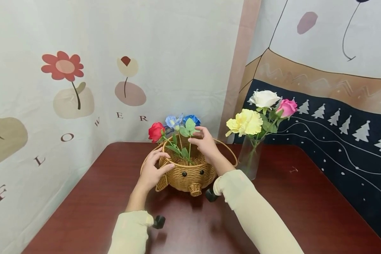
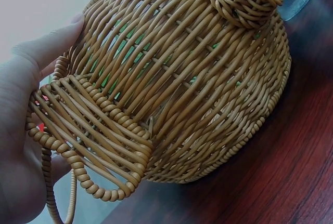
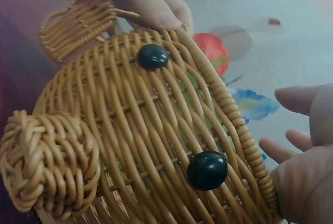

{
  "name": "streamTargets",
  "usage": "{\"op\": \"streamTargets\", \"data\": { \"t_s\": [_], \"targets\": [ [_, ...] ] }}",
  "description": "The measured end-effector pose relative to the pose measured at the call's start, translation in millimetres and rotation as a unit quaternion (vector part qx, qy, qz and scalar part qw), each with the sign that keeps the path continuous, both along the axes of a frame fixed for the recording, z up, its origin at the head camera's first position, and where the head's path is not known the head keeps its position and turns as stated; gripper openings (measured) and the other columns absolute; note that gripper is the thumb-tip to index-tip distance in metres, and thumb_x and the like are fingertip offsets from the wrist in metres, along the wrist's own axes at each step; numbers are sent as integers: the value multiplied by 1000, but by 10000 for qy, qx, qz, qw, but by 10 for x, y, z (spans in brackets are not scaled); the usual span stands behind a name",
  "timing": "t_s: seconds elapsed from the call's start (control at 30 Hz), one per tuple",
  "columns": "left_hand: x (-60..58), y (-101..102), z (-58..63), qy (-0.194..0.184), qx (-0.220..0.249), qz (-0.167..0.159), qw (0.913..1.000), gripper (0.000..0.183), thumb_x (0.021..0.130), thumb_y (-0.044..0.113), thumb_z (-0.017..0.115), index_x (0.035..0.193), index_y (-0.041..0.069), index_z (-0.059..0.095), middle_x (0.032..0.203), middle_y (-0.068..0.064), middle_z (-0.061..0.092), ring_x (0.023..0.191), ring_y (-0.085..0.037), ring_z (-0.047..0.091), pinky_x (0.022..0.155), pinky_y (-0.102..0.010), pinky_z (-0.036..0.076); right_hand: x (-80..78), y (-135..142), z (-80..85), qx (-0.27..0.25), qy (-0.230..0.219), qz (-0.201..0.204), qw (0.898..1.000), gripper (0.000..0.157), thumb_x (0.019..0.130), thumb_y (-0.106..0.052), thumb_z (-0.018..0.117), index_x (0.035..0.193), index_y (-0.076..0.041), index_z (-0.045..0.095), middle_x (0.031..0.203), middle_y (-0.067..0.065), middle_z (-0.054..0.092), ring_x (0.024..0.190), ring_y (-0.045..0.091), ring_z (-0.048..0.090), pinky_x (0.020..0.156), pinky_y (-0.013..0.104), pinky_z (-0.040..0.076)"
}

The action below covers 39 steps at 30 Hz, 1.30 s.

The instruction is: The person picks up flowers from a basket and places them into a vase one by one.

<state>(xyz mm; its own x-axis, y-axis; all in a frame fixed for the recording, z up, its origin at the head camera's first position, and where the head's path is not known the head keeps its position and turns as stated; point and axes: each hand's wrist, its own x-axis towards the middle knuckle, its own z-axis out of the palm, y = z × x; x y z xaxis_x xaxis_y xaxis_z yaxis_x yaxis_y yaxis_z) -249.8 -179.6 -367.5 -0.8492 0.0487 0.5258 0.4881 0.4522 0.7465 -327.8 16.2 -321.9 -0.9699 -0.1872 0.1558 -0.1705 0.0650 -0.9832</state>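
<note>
A wicker basket [image 1: 177,176] with black button eyes and a woven snout stands on the table. My left hand [image 1: 150,169] grips its rim on the left, by the woven ear [image 2: 93,135], the thumb lying at the rim. Inside the basket stand a red rose [image 1: 156,132], a light-blue flower [image 1: 174,121] and a darker blue flower [image 1: 193,120], with green leaves [image 1: 185,153] below. Over the basket's right side, my right hand [image 1: 206,143] is beside a leafy stem, its fingers loosely extended. In the right wrist view a gap shows between its thumb and fingers.
Right of the basket stands a clear vase [image 1: 250,158] holding a yellow flower [image 1: 246,122], a white rose [image 1: 264,98] and a pink rose [image 1: 287,107]. The basket's thin handle [image 1: 231,151] sticks out toward it. A printed cloth [image 1: 184,53] hangs behind the dark red table [image 1: 95,204].
</note>
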Motion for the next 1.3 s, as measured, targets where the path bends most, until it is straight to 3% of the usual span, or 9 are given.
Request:
{"op": "streamTargets", "data": {
  "t_s": [0.33, 0.57, 0.87, 1.1, 1.3],
  "targets": [
    [-4, 14, 0, 35, -11, -32, 10000, 31, 72, 22, 70, 94, 4, 57, 128, -17, 36, 119, -32, 29, 92, -49, 28, -96, 7, -46, 161, -514, 557, 9970, 57, 83, -20, 58, 131, -13, 28, 119, 3, 46, 108, 22, 45, 85, 47, 35],
    [22, 33, 14, -14, 40, -47, 10000, 30, 72, 21, 70, 94, 5, 57, 128, -17, 36, 119, -34, 29, 92, -49, 26, -124, -10, -67, 468, -823, 709, 9930, 56, 83, -20, 57, 131, -11, 29, 117, 8, 47, 112, 31, 41, 90, 52, 29],
    [25, 21, 33, 82, 5, -67, 9999, 28, 73, 18, 70, 94, 5, 57, 128, -19, 35, 119, -35, 29, 92, -50, 26, -162, -73, -82, 680, -1071, 775, 9889, 67, 81, -22, 59, 135, -16, 20, 134, 13, 28, 113, 33, 39, 93, 48, 27],
    [26, 21, 39, 77, 11, -37, 10000, 27, 73, 19, 69, 93, 6, 57, 127, -18, 36, 119, -33, 29, 93, -49, 26, -172, -103, -80, 760, -1272, 788, 9858, 73, 81, -23, 61, 137, -19, 14, 139, 10, 19, 115, 34, 37, 93, 48, 26],
    [24, 23, 27, 104, 2, -60, 9999, 27, 73, 17, 69, 93, 4, 57, 127, -19, 36, 118, -35, 29, 92, -50, 26, -176, -111, -89, 755, -1395, 833, 9838, 76, 80, -24, 61, 138, -20, 12, 139, 10, 20, 116, 31, 37, 93, 47, 28]
  ]
}}
